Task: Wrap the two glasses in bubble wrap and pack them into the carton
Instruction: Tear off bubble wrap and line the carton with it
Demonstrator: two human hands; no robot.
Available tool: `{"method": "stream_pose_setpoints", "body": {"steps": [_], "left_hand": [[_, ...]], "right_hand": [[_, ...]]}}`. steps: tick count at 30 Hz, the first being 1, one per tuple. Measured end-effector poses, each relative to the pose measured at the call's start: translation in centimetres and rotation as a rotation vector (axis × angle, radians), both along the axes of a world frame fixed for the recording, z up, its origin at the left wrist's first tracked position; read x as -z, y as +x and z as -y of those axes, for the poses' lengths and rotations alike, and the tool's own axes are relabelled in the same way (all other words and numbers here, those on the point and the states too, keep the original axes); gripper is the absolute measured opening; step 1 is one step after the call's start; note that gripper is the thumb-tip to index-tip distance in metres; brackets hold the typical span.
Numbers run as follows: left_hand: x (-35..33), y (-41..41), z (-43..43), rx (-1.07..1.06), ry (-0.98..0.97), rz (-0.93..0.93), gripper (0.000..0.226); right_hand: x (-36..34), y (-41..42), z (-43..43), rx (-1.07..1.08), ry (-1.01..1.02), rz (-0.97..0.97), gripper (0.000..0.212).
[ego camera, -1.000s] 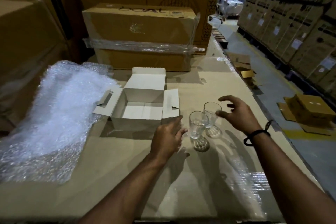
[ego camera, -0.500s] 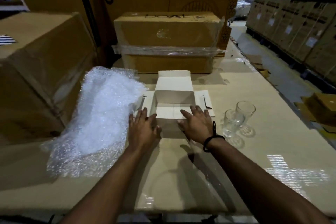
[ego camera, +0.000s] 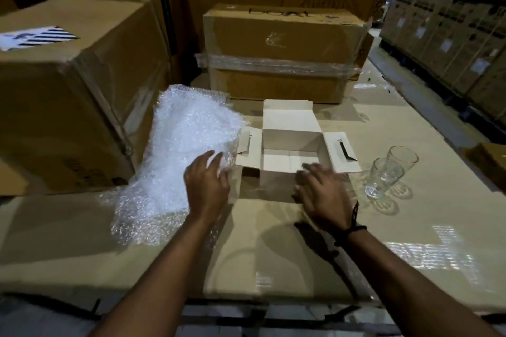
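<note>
Glasses [ego camera: 384, 182] [ego camera: 402, 160], two; carton [ego camera: 289, 120], one; bubble wrap [ego camera: 189, 145], one.

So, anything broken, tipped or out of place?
Nothing stands out: the two clear drinking glasses stand upright and intact right of the open white cardboard carton; the crumpled bubble wrap lies heaped on its left.

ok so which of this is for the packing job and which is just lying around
For the job: bubble wrap, left hand on it; white carton, open, right hand at its near wall; near glass and far glass, unwrapped.
Just lying about: big brown box on the left; strapped brown box behind the carton; small brown box at the right edge.
</note>
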State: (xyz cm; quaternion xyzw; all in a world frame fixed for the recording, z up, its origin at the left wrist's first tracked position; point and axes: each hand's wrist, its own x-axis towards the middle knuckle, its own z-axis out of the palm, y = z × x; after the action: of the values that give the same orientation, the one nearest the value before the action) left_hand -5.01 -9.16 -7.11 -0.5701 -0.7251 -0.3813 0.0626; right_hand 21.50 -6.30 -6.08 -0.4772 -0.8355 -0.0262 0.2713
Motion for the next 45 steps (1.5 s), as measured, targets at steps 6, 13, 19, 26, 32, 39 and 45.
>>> {"method": "stream_pose_setpoints", "body": {"steps": [6,13,19,26,32,39,45], "left_hand": [[0.7,-4.1,-0.4,-0.111,-0.513,-0.13,0.027],[0.1,-4.6,-2.2,-0.063,-0.381,-0.066,0.039],[0.5,-3.1,-4.7,-0.068,-0.523,-0.144,0.041],[-1.3,-4.1,-3.8,-0.111,-0.045,0.505,0.024],[-2.7,-5.3,-3.2,-0.116,-0.042,0.557,0.01],[-1.9,-6.3,-3.5,-0.07,-0.322,0.353,0.027],[-3.0,-7.5,-3.9,0.071,-0.079,0.756,0.014]], "right_hand": [[3.9,-5.2,3.4,-0.115,-0.257,0.006,0.045],[4.9,-5.6,2.9,-0.045,-0.329,0.066,0.053],[4.8,-5.7,2.6,-0.028,-0.338,0.086,0.06],[5.0,-5.7,2.6,-0.021,-0.317,0.067,0.059],[5.2,-5.7,2.4,-0.027,-0.292,0.058,0.053],[5.4,-5.8,2.3,-0.021,-0.303,0.094,0.055],[5.0,-5.8,2.4,-0.018,-0.335,0.1,0.061]]}}
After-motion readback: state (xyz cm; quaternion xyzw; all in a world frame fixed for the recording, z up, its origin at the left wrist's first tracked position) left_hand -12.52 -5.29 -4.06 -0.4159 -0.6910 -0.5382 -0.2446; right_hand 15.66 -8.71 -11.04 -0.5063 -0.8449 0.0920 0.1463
